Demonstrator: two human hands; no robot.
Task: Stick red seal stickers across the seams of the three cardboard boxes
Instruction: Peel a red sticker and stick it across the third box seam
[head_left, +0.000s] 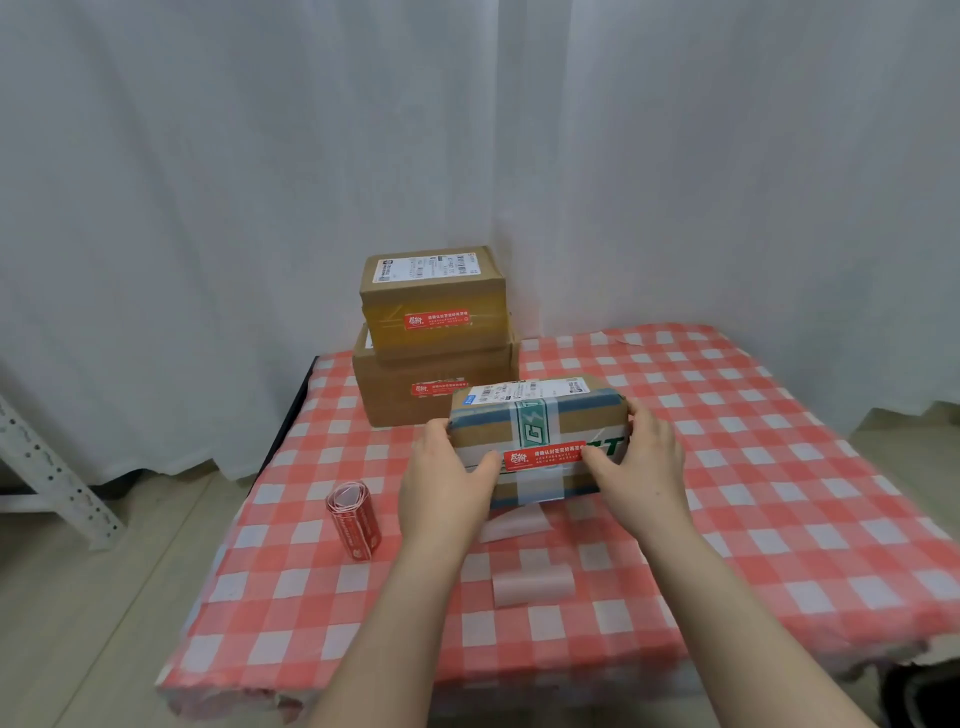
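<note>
My left hand & right hand grip the 3rd box by its ends at mid worktop, thumbs pressing the red sticker over the seam, probably so it bonds flat; other 2 boxes, stacked behind, carry theirs.

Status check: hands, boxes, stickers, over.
Left hand, right hand grip front box, thumbs on its red sticker. Top box and lower box behind already stickered. Nothing blocking.
</note>
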